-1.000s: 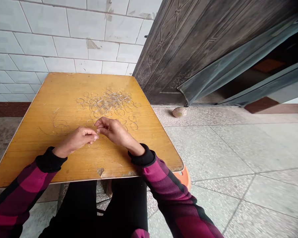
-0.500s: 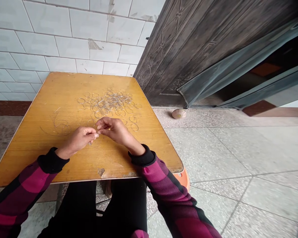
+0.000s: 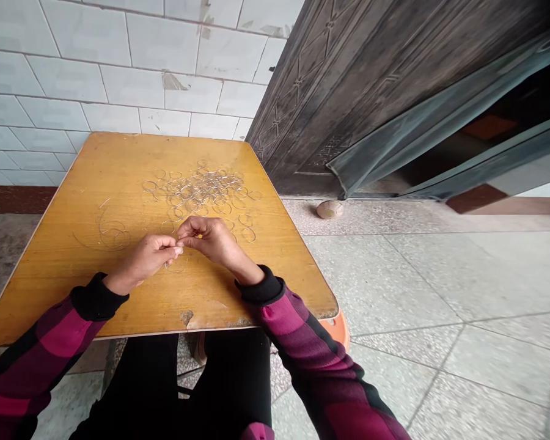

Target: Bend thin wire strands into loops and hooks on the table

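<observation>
Pinching thin wire (image 3: 176, 271), left hand (image 3: 142, 260) and right hand (image 3: 215, 242) meet (fingers (image 3: 167, 241) together) over a table (image 3: 146, 308) bearing wire rings (image 3: 206, 186).

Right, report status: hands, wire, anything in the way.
Left hand and right hand close together, fingers pinched; what they grip too fine to tell. Wire rings piled beyond, on table. Clutter: loose wire strands beside left hand.

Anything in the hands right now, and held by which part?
A thin wire, seemingly pinched by the left hand and right hand where they meet; which part of it is too small to tell.
</observation>
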The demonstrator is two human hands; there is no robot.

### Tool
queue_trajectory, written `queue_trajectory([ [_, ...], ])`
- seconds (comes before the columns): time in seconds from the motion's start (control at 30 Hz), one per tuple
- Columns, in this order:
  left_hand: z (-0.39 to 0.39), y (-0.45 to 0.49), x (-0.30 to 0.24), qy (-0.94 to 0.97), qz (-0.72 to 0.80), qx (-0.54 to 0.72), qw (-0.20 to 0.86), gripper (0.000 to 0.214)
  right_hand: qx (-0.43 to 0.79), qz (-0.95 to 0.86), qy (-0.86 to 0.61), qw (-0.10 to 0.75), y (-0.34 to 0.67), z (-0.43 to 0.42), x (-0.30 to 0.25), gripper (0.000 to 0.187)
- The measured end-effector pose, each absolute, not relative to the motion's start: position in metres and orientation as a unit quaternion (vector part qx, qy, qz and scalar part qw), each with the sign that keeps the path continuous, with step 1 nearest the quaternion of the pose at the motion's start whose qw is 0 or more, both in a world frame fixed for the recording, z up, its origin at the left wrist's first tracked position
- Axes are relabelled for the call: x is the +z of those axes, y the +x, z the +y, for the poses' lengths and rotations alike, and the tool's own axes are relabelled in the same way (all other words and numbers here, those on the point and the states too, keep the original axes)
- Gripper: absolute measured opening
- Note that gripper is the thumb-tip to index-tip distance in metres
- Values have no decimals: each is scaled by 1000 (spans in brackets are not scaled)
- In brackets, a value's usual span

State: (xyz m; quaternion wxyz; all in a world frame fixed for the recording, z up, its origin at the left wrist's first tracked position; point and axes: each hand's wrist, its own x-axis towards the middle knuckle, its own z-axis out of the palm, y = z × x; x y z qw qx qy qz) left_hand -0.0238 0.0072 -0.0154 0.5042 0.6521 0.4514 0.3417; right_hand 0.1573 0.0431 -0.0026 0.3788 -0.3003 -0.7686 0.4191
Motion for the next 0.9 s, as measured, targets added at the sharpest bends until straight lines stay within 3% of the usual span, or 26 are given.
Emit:
queue_trajectory([
  [0.1, 6, -20, -14, 615, 450, 365, 535, 25, 439, -753, -301, 388, 157, 46, -7, 13],
  [0.23, 7, -16, -11, 523, 454, 449, 565, 20, 434, -692, -332, 472, 157, 49, -7, 36],
  [0.37, 11, -19, -7, 396, 447, 550, 583, 20, 456, -627, -352, 525, 153, 44, -4, 27],
  [0.67, 15, -22, -3, 295, 414, 635, 581, 28, 749, -407, -275, 445, 123, 28, -26, 29],
  [0.9, 12, -19, -7, 339, 403, 624, 577, 27, 824, -324, -226, 407, 125, 30, -25, 18],
])
